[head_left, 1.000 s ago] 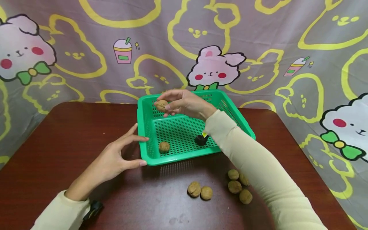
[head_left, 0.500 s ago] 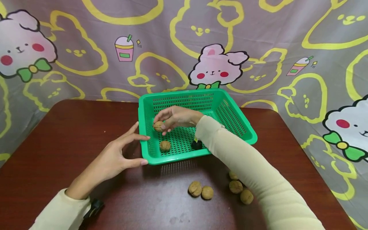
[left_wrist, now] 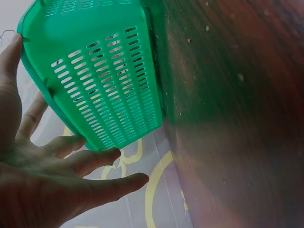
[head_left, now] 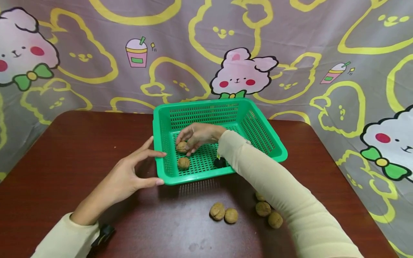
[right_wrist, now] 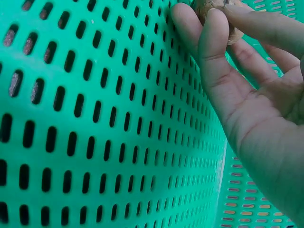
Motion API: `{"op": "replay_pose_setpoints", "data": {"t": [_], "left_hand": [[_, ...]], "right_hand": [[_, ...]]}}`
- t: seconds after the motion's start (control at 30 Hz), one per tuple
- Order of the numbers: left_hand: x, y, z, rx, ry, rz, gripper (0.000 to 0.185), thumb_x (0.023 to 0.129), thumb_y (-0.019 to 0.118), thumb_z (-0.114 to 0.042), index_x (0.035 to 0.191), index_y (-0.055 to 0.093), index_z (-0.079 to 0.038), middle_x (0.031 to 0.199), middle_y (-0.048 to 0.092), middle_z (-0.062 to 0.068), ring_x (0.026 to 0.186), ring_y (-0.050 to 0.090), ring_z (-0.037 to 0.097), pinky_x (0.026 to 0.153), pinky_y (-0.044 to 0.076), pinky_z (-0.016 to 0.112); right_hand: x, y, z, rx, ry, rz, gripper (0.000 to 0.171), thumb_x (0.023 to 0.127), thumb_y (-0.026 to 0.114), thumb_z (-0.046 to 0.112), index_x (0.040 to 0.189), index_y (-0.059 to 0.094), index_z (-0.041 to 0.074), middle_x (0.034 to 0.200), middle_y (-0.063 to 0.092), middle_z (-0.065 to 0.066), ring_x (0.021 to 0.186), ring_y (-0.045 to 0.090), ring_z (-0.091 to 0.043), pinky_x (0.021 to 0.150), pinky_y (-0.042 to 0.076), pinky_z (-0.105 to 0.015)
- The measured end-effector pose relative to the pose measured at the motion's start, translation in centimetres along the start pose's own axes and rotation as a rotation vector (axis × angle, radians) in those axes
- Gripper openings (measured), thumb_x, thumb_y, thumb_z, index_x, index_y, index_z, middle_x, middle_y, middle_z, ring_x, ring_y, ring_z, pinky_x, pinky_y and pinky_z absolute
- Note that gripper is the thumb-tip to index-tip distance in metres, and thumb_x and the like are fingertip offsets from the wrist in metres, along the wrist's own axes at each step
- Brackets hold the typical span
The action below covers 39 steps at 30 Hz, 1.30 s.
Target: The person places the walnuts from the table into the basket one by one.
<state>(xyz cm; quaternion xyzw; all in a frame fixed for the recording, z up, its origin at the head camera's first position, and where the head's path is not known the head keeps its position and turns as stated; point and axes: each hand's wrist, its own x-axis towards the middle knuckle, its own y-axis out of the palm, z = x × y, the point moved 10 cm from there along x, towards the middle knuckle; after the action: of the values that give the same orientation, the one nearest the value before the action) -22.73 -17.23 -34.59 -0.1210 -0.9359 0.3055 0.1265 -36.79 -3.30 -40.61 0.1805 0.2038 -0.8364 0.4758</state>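
Observation:
In the head view a green plastic basket (head_left: pixel 193 177) stands on the table. My right hand (head_left: pixel 200 134) reaches inside it and pinches a walnut (head_left: pixel 181 147) low over the slotted floor, near the left wall. Just in front of that one, a second walnut (head_left: pixel 184 163) lies in the basket. The right wrist view shows the held walnut (right_wrist: pixel 236 36) between thumb and fingers, close to the green mesh. At the basket's left side, my left hand (head_left: pixel 124 175) has its fingers spread, thumb at the near corner and fingertips at the rim. Its palm (left_wrist: pixel 33 175) faces the slotted outer wall.
On the dark red-brown table (head_left: pixel 84 150), two walnuts (head_left: pixel 217 211) lie in front of the basket. More walnuts (head_left: pixel 275 219) sit to their right, partly hidden by the right sleeve (head_left: pixel 274 179). A patterned cloth (head_left: pixel 180 32) hangs behind the table.
My right hand has lowered the walnut from rim height down close to the basket floor, beside the other walnut. The left hand stays at the basket's left rim.

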Motion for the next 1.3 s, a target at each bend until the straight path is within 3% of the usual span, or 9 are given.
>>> {"op": "replay_pose_setpoints", "data": {"t": [0.37, 0.53, 0.77, 0.9, 1.1, 1.23, 1.3], "left_hand": [[-0.1, -0.1, -0.2, 0.008, 0.002, -0.001, 0.063, 0.078, 0.095, -0.03, 0.134, 0.068, -0.023, 0.175, 0.024, 0.005, 0.157, 0.03, 0.044, 0.117, 0.033, 0.072], [-0.1, -0.2, -0.3, 0.009, 0.005, -0.006, 0.063, 0.077, 0.095, -0.03, 0.134, 0.068, -0.023, 0.175, 0.024, 0.005, 0.157, 0.03, 0.044, 0.117, 0.033, 0.071], [0.0, 0.1, -0.1, 0.001, 0.004, -0.003, 0.063, 0.077, 0.095, -0.028, 0.134, 0.068, -0.024, 0.175, 0.025, 0.005, 0.157, 0.031, 0.044, 0.117, 0.034, 0.07], [-0.1, 0.1, -0.2, -0.006, 0.006, -0.007, 0.063, 0.077, 0.095, -0.028, 0.134, 0.069, -0.024, 0.175, 0.025, 0.005, 0.157, 0.03, 0.043, 0.118, 0.033, 0.07], [-0.3, -0.2, -0.5, -0.005, 0.013, -0.01, 0.062, 0.078, 0.095, -0.028, 0.134, 0.069, -0.022, 0.175, 0.025, 0.007, 0.156, 0.031, 0.046, 0.115, 0.035, 0.072], [-0.3, -0.2, -0.6, -0.003, 0.015, -0.007, 0.062, 0.078, 0.095, -0.027, 0.134, 0.069, -0.021, 0.175, 0.025, 0.008, 0.156, 0.031, 0.046, 0.114, 0.036, 0.073], [-0.2, -0.2, -0.6, -0.008, 0.016, -0.005, 0.063, 0.078, 0.095, -0.026, 0.134, 0.069, -0.02, 0.175, 0.025, 0.008, 0.156, 0.031, 0.046, 0.115, 0.035, 0.073]], "right_hand": [[0.1, -0.2, 0.2, -0.04, -0.004, -0.026, 0.033, 0.099, 0.061, -0.009, 0.129, 0.069, 0.003, 0.147, 0.059, -0.013, 0.091, 0.077, -0.03, 0.084, 0.065, -0.04], [0.0, -0.3, 0.5, -0.079, -0.02, -0.04, 0.035, 0.098, 0.063, -0.007, 0.131, 0.069, 0.003, 0.143, 0.063, -0.012, 0.091, 0.077, -0.03, 0.087, 0.065, -0.043], [-1.8, -2.0, 1.0, -0.145, 0.033, -0.14, 0.04, 0.101, 0.06, -0.005, 0.138, 0.066, 0.006, 0.143, 0.065, -0.01, 0.097, 0.077, -0.035, 0.094, 0.062, -0.049], [-4.8, -3.5, 2.4, -0.149, 0.008, -0.198, 0.037, 0.102, 0.06, -0.001, 0.139, 0.065, 0.005, 0.147, 0.063, -0.014, 0.103, 0.077, -0.039, 0.1, 0.059, -0.052], [-12.2, -4.6, 5.2, -0.219, -0.122, -0.279, 0.033, 0.101, 0.065, 0.005, 0.133, 0.069, 0.008, 0.14, 0.067, -0.009, 0.101, 0.077, -0.036, 0.089, 0.063, -0.045], [-17.7, -4.1, 4.8, -0.288, -0.157, -0.315, 0.033, 0.101, 0.065, 0.006, 0.133, 0.07, 0.013, 0.14, 0.066, -0.001, 0.097, 0.077, -0.033, 0.082, 0.062, -0.042], [-20.3, -3.6, 3.6, -0.31, -0.154, -0.328, 0.033, 0.101, 0.066, 0.009, 0.134, 0.07, 0.015, 0.132, 0.071, -0.004, 0.09, 0.075, -0.032, 0.078, 0.061, -0.04]]}}
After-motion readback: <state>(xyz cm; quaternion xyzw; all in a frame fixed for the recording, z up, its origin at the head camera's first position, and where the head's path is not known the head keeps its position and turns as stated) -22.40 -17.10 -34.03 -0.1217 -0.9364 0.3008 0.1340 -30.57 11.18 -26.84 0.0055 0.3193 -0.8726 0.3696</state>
